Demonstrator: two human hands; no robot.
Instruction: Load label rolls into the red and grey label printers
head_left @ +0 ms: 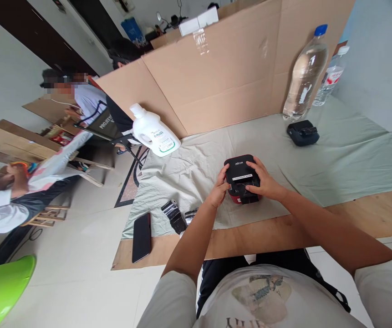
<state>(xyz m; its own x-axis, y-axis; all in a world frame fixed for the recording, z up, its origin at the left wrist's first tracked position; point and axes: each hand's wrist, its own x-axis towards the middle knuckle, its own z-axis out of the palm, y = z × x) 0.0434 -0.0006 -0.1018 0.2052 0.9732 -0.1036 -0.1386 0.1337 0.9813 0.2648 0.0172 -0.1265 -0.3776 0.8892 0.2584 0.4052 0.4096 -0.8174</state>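
Head view. At centre frame a small black-and-red device, apparently a compact label printer, rested on a pale green cloth spread over a wooden board. Both hands were on it. The left hand pressed against its left side, fingers curled to the casing. The right hand lay over its right side and front, fingers bent down onto the black top; the two hands together clamped the device between them.

Lower left of the device, two dark, glossy rolls lay on the cloth edge, and further left a black phone lay face up on the board. A white detergent bottle lay tilted at the cloth's far left corner, upper left of centre. A second small black device sat in the upper right, just in front of a large clear water bottle with a blue cap; a smaller bottle stood behind it. A cardboard screen stood along the far edge. At far left, other seated persons were partly visible; a green object filled the lower left corner.
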